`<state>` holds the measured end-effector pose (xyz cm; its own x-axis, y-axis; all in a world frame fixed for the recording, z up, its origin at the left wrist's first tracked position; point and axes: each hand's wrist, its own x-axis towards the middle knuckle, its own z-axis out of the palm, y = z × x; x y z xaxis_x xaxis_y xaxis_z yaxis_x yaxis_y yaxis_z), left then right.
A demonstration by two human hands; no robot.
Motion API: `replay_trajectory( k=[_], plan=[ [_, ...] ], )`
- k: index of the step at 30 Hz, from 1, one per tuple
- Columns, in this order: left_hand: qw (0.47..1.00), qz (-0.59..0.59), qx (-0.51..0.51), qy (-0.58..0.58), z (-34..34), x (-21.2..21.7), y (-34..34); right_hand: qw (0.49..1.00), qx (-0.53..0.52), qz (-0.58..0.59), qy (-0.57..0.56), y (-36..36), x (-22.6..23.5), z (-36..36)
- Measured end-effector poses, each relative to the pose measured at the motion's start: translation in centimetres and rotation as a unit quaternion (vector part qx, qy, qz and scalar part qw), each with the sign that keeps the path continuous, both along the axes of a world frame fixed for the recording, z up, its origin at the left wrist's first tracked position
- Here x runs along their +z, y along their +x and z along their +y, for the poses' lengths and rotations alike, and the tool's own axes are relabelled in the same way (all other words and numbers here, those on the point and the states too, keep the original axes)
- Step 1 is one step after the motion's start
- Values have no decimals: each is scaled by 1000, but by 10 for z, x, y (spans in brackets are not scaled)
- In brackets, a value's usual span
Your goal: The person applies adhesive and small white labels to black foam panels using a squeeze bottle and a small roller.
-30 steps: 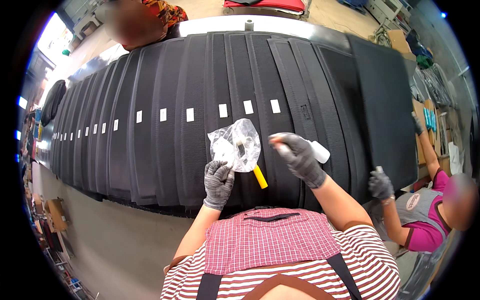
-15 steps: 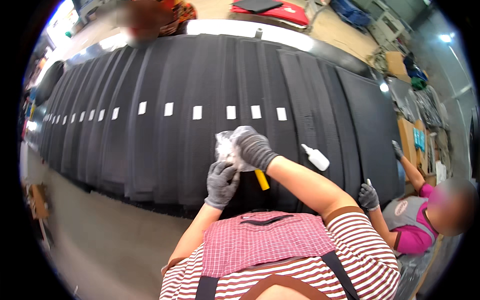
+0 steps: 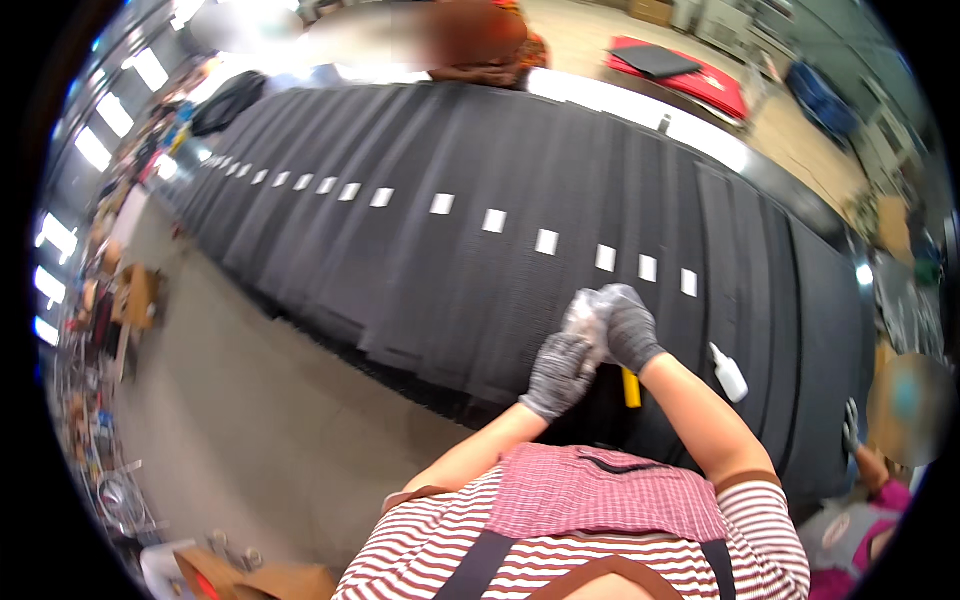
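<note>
My left hand (image 3: 560,376) and my right hand (image 3: 632,328), both in grey knit gloves, grip a crumpled clear plastic bag (image 3: 586,316) between them. Pale contents show through the plastic, too blurred to name. My right fingertips are hidden at the bag's upper side. Beneath the hands, overlapping black padded panels (image 3: 450,285) cover a long table. A row of white rectangular labels (image 3: 606,258) runs across the panels. A yellow stick-like thing (image 3: 631,388) lies just below my right wrist. To the right rests a white squeeze bottle (image 3: 729,373) with a narrow nozzle.
A co-worker's gloved hand (image 3: 851,425) touches the panels at the right edge. Another person (image 3: 490,45) is at the table's far side. Beyond it lies a red sheet (image 3: 690,85) with a black piece on it. A cardboard box (image 3: 138,295) stands at the left.
The view has swung left, so the table and panels sit further right and tilted. Both hands keep hold of the plastic bag, now bunched more tightly.
</note>
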<state>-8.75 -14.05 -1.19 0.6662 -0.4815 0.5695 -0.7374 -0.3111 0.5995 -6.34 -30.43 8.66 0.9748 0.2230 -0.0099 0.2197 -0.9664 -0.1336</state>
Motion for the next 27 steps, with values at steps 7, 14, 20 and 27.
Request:
replay_trajectory(
  k=[7, 14, 20, 27],
  plan=[
    [998, 40, -2, -42, -6, 9, -2, 979, -34, 113, -168, 15, 0, 10],
    [999, 47, 4, -23, -5, -1, 7, 1000, -15, 12, -12, -6, -35, -28],
    [990, 135, -17, -38, -3, 12, 2, 933, -121, 178, 287, -13, -115, -90],
    [988, 148, -32, 3, 17, 4, 10, 931, -326, 142, 89, -15, 4, 26]
  ],
)
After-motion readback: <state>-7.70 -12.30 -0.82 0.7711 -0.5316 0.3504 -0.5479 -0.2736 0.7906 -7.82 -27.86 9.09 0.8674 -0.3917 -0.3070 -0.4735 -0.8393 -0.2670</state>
